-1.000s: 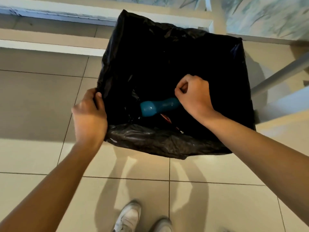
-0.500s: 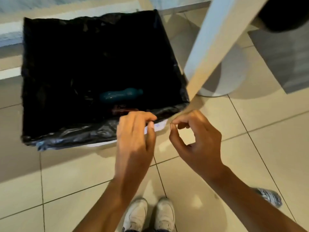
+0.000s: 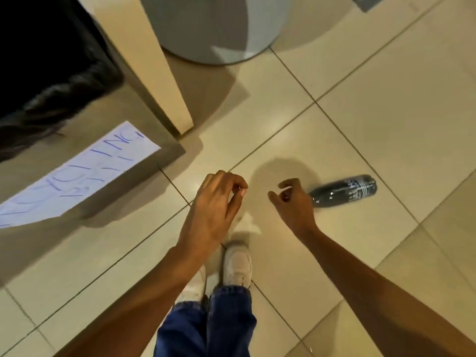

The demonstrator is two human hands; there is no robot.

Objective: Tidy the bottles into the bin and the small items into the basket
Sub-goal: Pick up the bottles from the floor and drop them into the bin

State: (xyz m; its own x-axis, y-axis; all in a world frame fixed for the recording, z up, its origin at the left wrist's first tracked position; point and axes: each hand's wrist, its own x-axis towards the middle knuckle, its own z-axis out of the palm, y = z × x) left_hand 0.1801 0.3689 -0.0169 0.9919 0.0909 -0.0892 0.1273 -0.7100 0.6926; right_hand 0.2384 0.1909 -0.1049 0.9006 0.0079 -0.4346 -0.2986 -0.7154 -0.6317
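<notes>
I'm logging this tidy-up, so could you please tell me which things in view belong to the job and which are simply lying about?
Part of the job:
- dark bottle lying on its side on the tiled floor
- bin lined with a black bag, top left
- left hand and right hand, both empty

Just lying about:
- handwritten paper sign beside the bin
- cream table leg
- grey round base

Bottle (image 3: 345, 191) neck behind right hand (image 3: 293, 204); bin (image 3: 49, 63) cropped.

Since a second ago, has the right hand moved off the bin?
Yes. The right hand has left the black-lined bin, where it hung over the opening, and now hangs empty over the floor tiles beside the dark bottle.
</notes>
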